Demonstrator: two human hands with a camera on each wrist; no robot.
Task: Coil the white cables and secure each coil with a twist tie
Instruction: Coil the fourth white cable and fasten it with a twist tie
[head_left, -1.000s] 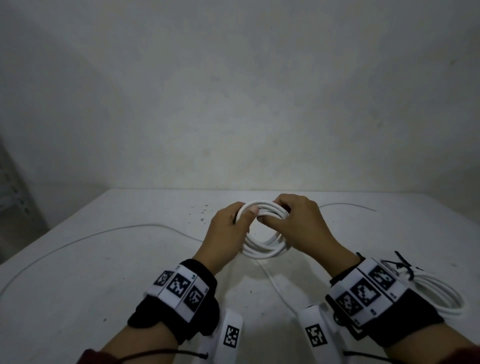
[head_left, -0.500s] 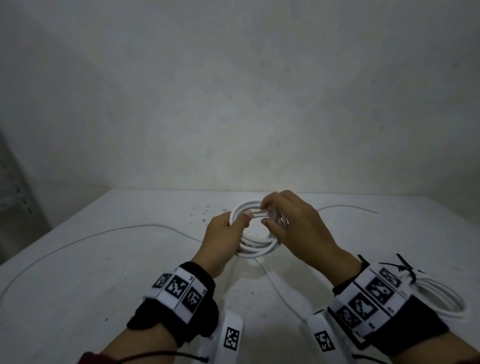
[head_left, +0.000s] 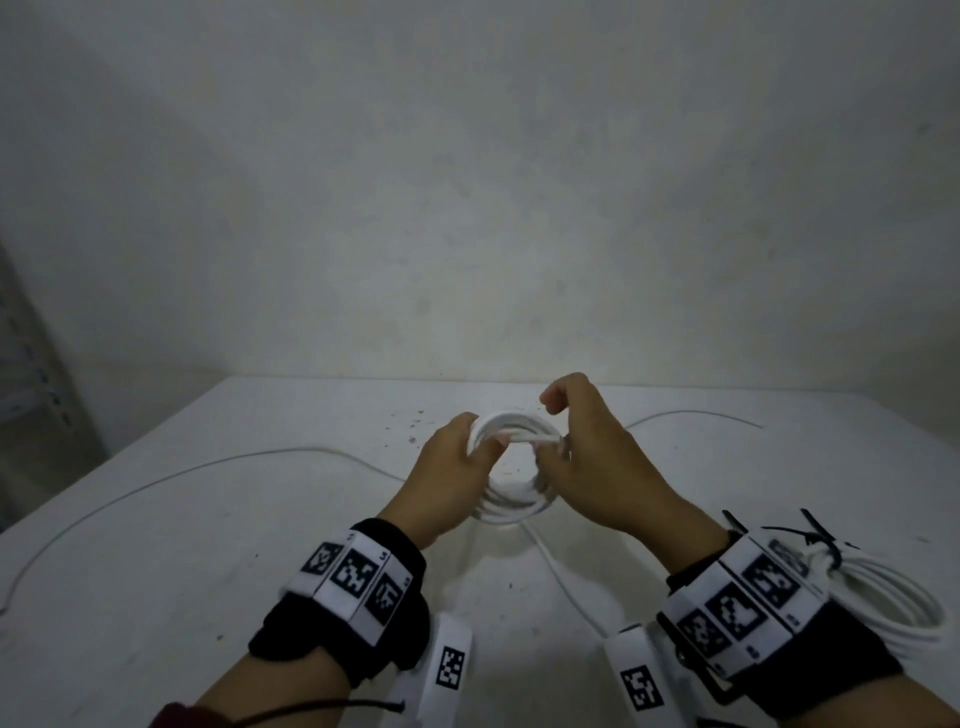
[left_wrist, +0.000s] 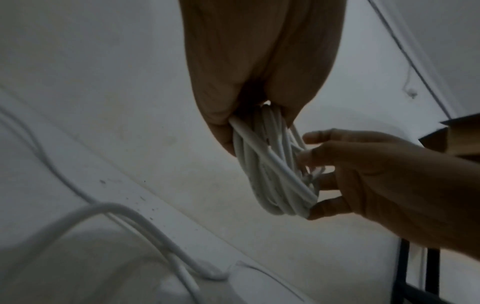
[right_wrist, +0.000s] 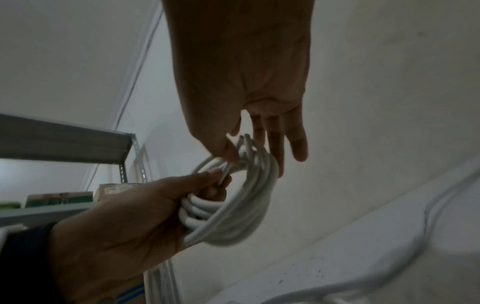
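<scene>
A white cable coil (head_left: 511, 501) hangs above the table between my hands. My left hand (head_left: 457, 460) grips its left side, fingers wrapped round the bundled loops (left_wrist: 270, 164). My right hand (head_left: 576, 447) is at the coil's right side; its thumb pinches a strand (right_wrist: 241, 152) against the fingers, with the forefinger curled up above. A loose tail (head_left: 563, 577) drops from the coil to the table. A second white coil (head_left: 893, 603), bound with a black twist tie (head_left: 826, 553), lies by my right wrist.
A thin white cable (head_left: 208, 462) snakes across the left of the white table (head_left: 260, 545); another thin cable (head_left: 691, 413) lies at the back right. A metal shelf (right_wrist: 64, 139) stands to the left. A bare wall rises behind the table.
My right hand has lifted off the top of the coil and now pinches a strand at its right side, forefinger raised. The left hand keeps its grip; the coil has shifted slightly.
</scene>
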